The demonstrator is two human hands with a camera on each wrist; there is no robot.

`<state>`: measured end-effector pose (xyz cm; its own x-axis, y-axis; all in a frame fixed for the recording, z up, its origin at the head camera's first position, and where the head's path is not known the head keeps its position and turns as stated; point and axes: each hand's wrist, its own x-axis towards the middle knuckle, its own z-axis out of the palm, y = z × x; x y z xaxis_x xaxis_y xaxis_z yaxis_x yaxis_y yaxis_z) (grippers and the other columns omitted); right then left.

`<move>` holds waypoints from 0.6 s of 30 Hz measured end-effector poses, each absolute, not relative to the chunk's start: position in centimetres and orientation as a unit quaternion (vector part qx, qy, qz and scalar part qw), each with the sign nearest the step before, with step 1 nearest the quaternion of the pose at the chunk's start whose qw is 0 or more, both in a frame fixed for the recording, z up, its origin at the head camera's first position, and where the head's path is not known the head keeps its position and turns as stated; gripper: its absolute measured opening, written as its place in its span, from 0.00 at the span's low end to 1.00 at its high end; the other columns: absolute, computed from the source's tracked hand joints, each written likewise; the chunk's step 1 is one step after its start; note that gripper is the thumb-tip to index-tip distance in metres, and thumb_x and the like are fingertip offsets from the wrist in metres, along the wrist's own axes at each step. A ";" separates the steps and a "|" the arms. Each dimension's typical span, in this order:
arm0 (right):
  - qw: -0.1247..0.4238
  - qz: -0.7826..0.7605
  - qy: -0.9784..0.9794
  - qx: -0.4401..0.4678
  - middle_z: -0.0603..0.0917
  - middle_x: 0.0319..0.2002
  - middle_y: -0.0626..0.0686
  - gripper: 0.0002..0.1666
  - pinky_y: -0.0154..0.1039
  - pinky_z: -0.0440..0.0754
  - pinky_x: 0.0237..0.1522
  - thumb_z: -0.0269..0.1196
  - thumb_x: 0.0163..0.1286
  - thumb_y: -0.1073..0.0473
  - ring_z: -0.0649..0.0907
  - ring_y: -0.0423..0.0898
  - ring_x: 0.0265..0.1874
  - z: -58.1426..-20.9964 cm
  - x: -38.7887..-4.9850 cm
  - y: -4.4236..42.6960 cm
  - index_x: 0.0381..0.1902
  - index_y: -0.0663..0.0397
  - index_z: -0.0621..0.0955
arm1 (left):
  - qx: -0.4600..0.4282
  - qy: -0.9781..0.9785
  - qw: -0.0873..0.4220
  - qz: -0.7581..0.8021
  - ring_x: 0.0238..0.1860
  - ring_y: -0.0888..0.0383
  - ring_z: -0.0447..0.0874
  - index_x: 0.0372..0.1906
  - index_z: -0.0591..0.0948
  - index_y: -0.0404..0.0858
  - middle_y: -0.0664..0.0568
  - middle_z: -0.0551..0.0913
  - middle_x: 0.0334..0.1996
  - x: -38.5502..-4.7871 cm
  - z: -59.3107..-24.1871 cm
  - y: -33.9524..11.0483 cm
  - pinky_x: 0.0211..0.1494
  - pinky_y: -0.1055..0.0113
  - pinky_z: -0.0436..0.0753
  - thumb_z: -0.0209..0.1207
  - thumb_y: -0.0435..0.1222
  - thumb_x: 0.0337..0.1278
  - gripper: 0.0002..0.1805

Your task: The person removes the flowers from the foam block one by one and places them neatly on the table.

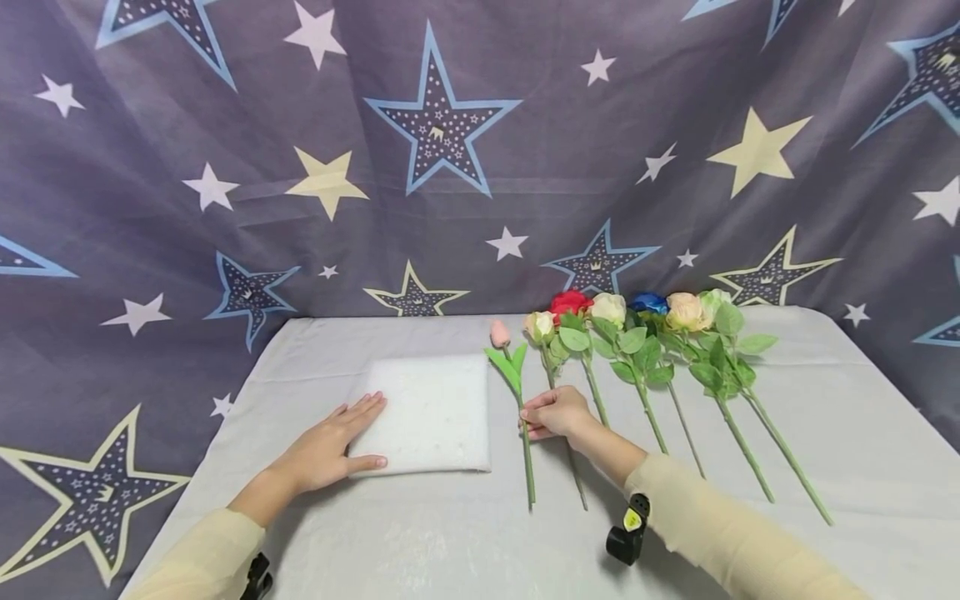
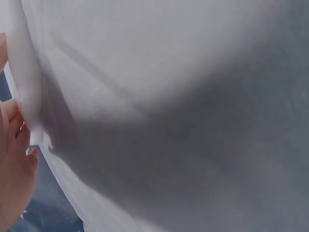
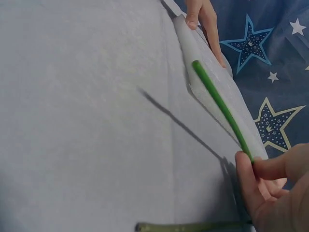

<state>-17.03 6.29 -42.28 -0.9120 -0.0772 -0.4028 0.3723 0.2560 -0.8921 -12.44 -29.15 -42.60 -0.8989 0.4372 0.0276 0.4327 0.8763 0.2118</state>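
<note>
A white foam slab (image 1: 431,414) lies flat on the cloth-covered table. My left hand (image 1: 330,442) rests on its left edge with fingers spread; in the left wrist view only part of that hand (image 2: 17,164) shows at the left side. Just right of the slab, my right hand (image 1: 557,412) pinches the green stem of a pink tulip (image 1: 500,335) between thumb and fingers. The right wrist view shows the stem (image 3: 219,104) raised off the cloth, its lower end free and its shadow below. Beneath the right hand lies a pale rose (image 1: 540,327).
Right of the tulip, several artificial flowers lie in a row, among them a red rose (image 1: 572,302), a white rose (image 1: 608,309), a blue rose (image 1: 649,303) and a peach rose (image 1: 686,312). A star-patterned curtain (image 1: 540,167) hangs behind the table (image 1: 420,542).
</note>
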 end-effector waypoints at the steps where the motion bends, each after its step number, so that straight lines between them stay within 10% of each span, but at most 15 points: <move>1: 0.184 -0.597 0.775 0.098 0.85 0.21 0.52 0.09 0.34 0.88 0.26 0.64 0.62 0.70 0.82 0.38 0.15 -42.2 -17.0 6.2 0.40 0.70 0.83 | 0.222 0.969 0.013 0.108 0.75 0.44 0.58 0.73 0.60 0.37 0.46 0.59 0.75 -12.4 -42.6 -29.2 0.78 0.44 0.56 0.57 0.64 0.53 0.50; 18: 0.105 -0.420 0.901 -0.040 0.89 0.37 0.60 0.17 0.36 0.88 0.34 0.65 0.64 0.56 0.89 0.50 0.33 -38.6 -15.5 8.8 0.45 0.64 0.84 | 0.222 0.967 0.032 0.122 0.68 0.37 0.67 0.63 0.72 0.28 0.34 0.72 0.65 -14.0 -39.0 -28.1 0.74 0.34 0.55 0.65 0.58 0.46 0.46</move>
<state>-15.45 8.78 -38.57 -0.9750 -0.1591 -0.1552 0.0164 0.6448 -0.7641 -13.97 -28.14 -39.05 -0.8991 0.4378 -0.0081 0.4220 0.8714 0.2501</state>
